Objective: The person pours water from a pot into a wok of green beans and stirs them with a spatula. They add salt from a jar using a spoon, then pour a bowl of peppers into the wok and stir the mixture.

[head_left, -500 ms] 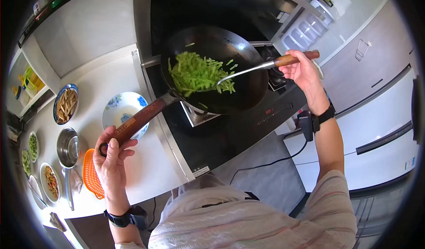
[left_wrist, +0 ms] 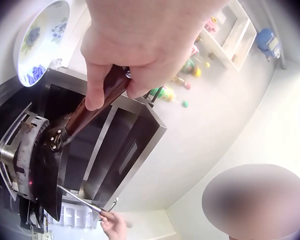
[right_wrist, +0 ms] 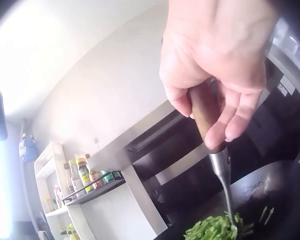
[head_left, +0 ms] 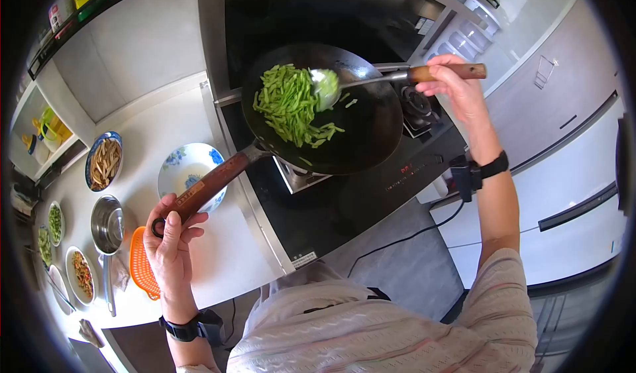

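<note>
A: Where is the wok (head_left: 331, 118)?

B: Over the stove (head_left: 344, 201), tilted. The left hand (head_left: 171, 240) grips its wooden handle (head_left: 209, 184) out above the counter (head_left: 159, 128).

A: And the other hand?

B: The right hand (head_left: 457, 88) is wrapped round the ladle (head_left: 397, 76), whose bowl rests among green beans (head_left: 288, 105) heaped in the wok.
</note>
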Demonstrator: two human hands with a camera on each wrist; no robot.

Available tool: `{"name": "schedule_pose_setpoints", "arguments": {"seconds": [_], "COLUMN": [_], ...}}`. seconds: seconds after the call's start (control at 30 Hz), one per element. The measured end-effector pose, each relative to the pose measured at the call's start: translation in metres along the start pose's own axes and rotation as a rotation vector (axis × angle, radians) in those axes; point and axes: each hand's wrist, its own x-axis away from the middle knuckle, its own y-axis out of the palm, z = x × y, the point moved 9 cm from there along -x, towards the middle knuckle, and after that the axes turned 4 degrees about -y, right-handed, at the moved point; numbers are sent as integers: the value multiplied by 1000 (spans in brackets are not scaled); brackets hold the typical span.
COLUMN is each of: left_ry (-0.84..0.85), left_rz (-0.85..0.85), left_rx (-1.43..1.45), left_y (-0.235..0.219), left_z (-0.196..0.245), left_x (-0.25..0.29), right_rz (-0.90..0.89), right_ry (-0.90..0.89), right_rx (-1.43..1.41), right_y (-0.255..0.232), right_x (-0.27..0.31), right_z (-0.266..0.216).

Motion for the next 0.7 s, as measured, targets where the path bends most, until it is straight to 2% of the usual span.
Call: {"name": "schedule_pose_setpoints", "arguments": {"seconds": [0.07, 0.13, 0.2, 0.23, 0.27, 0.33, 0.37, 0.47, 0.5, 0.53, 0.63, 0.67, 0.7], "left_ry": [2, 2, 3, 5, 6, 10, 15, 0, -1, 9, -1, -14, -46], "left_rz": [17, 15, 26, 25, 21, 22, 24, 38, 39, 52, 72, 80, 115], "left_rx": [31, 30, 28, 24, 21, 21, 20, 22, 21, 30, 14, -11, -50], "left_y": [1, 0, -1, 1, 2, 0, -1, -3, -3, -2, 0, -1, 0], "left_z": [-1, -1, 0, 2, 2, 1, 1, 0, 0, 2, 2, 1, 1], "left_x": [-1, -2, -1, -1, -2, -2, -2, -2, -2, -2, -2, -2, -2], "right_rz": [-44, -70, -165, -220, -291, -488, -529, -484, -427, -364, -303, -320, -249], "right_ry": [-195, -195, -252, -211, -222, -418, -468, -425, -487, -452, -252, -253, -202], "right_rx": [242, 219, 65, 80, 173, 404, 454, 453, 457, 407, 57, 41, 42], "right_y": [-1, 7, 38, 52, 65, 84, 88, 85, 82, 80, 68, 71, 68], "right_x": [-7, -13, -10, -2, 7, 24, 31, 35, 34, 33, 10, 10, 7], "right_z": [-25, -12, -6, -7, -13, -32, -41, -67, -79, -89, -81, -75, -61]}}
